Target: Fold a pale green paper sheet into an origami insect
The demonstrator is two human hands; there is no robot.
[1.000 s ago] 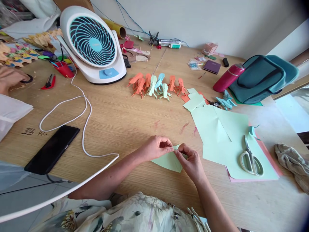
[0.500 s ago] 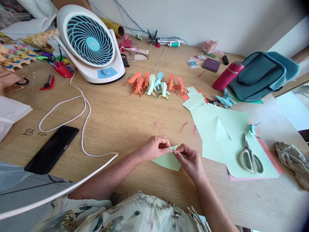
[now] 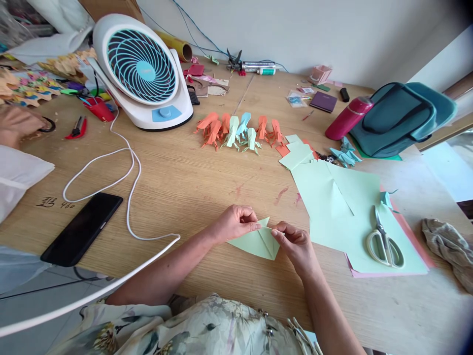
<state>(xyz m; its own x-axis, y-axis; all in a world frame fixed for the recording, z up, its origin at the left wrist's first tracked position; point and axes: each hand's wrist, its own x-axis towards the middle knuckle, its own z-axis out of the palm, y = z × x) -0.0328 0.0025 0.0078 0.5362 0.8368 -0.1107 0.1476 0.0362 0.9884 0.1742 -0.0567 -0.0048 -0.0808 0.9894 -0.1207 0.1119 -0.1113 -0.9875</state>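
A pale green sheet of paper [image 3: 254, 243], creased and partly folded, lies low over the table near its front edge. My left hand [image 3: 238, 223] pinches its upper left part between thumb and fingers. On the other side, my right hand [image 3: 295, 244] grips the paper's right edge in a thumb-and-finger pinch. A small pointed flap stands up between the two hands. Beyond them sits a row of folded paper figures in orange [image 3: 213, 134], pale green [image 3: 233, 131] and blue [image 3: 244, 123].
Right of my hands lie large pale green sheets [image 3: 321, 217] with scissors [image 3: 384, 241] on top. A pink bottle [image 3: 349, 117] and teal bag [image 3: 399, 121] stand behind. To the left are a phone [image 3: 82, 229], a white cable [image 3: 129, 212] and a fan [image 3: 142, 74].
My hands have moved slightly apart, the right one shifting right. More of the paper's creased face and its pointed flap now show. The camera view has shifted a little.
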